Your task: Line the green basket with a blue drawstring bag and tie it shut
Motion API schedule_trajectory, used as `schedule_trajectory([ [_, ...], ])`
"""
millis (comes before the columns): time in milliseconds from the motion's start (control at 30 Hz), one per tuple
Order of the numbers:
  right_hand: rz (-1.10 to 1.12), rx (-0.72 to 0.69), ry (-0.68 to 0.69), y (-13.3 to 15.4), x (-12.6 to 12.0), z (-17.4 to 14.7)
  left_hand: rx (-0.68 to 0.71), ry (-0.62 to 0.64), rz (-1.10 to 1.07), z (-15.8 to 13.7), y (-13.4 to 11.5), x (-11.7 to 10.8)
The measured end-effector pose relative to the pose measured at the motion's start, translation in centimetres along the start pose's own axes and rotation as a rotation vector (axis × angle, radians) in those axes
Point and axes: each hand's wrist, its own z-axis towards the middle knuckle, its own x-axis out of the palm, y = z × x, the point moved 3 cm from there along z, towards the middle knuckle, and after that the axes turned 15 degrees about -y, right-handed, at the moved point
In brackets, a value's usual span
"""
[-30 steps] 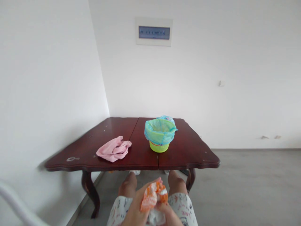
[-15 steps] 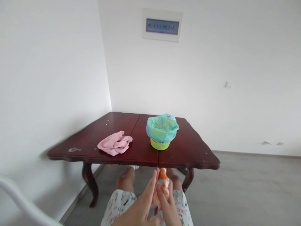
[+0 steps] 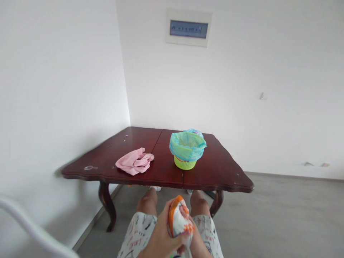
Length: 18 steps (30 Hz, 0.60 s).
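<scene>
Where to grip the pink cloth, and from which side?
Probably the bunched folds at the right of the pink cloth, pinched from above on the near side: they're raised, its left end lies flatter, and the table's front edge is close.

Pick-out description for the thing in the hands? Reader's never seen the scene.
Find the dark red table, then drop below its near edge to the patterned shorts. There, the left hand and right hand hold a crumpled package. Its orange and white sets it apart from the pink cloth and blue-lined green basket on the table.
</scene>
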Motion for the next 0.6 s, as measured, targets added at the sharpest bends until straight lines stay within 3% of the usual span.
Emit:
schedule_trajectory([
  [133, 0.067, 0.06, 0.085, 1.6, 0.7, 0.4, 0.203, 0.045, 0.269, 4.1, -2.1, -0.3],
  [267, 0.16, 0.086, 0.087, 3.3, 0.3, 0.3, 0.373, -0.064, 0.252, 12.9, -6.8, -0.5],
  [367, 0.108, 0.108, 0.088, 0.9, -0.7, 0.5, 0.673, -0.276, 0.27, 21.4, -11.3, 0.1],
  [433, 0.02, 0.15, 0.06, -2.1, -1.6, 0.8, 0.863, -0.327, 0.372, 26.7, -13.6, 1.2],
  [533, -0.107, 0.143, -0.044, -6.1, -2.9, 1.2, 0.938, -0.25, 0.584, 33.1, -14.6, 3.3],
  [600, -0.177, 0.129, -0.066, -7.3, -3.6, 1.2, 0.85, -0.025, 0.837, 35.8, -13.3, 4.9],
])
